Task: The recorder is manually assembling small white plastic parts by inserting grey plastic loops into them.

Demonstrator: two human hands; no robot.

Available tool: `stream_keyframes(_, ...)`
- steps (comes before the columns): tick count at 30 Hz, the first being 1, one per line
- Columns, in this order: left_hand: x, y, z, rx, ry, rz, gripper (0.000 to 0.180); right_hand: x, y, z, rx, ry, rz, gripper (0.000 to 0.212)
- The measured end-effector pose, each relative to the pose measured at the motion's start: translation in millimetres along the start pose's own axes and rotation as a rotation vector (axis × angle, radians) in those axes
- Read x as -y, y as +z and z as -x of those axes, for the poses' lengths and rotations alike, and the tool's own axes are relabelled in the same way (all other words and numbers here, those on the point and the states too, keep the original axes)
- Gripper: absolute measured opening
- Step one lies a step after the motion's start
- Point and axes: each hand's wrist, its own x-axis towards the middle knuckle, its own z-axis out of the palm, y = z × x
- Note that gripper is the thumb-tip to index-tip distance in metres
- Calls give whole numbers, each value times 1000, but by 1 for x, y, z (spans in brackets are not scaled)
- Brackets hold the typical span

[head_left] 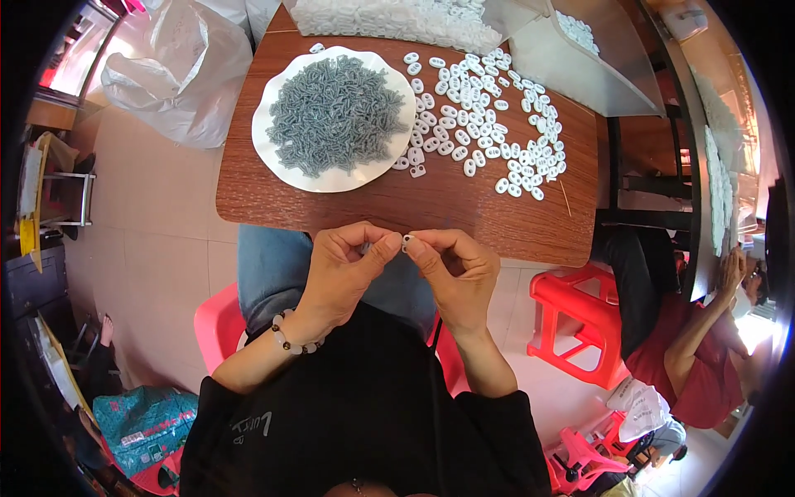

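Just off the table's near edge, my two hands meet fingertip to fingertip. A small white oval piece with holes (407,241) is pinched in my right hand (458,269), between thumb and forefinger. My left hand (354,269) is closed in a pinch against it; what its fingertips hold, if anything, is hidden. Beyond them stands a white plate with a wavy rim (263,157), heaped with small grey-blue translucent parts (335,116). To the plate's right, many white two-holed oval pieces (470,108) lie scattered over the wooden table (464,203).
Clear plastic packing with white pieces (397,21) lines the table's far edge, beside a tilted clear bin (580,62). A thin stick (566,199) lies at the right. Red stools (580,319) and a person in a red shirt (704,364) are to the right; a white sack (186,74) stands far left.
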Motion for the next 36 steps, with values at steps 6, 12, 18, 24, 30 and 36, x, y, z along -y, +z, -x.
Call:
stream_keyframes(6,-6,0,1,75,-105,148,27,1,-3,-3,-34,-7,-16,10)
stream_keyframes(12,-19,-3,8,165,-222,405,42,6,-11,0,-77,40,-76,14)
stream_keyframes(18,-18,8,6,178,-200,360,39,7,-21,1,57,114,-263,14)
stream_keyframes(24,-1,17,8,176,-104,280,36,2,-7,11,3,111,-443,12)
stream_keyframes(30,19,25,4,190,90,39,34,-9,-9,12,-67,1,-429,11)
stream_keyframes(36,17,26,-3,227,137,-42,25,-10,-12,14,-96,-74,-464,8)
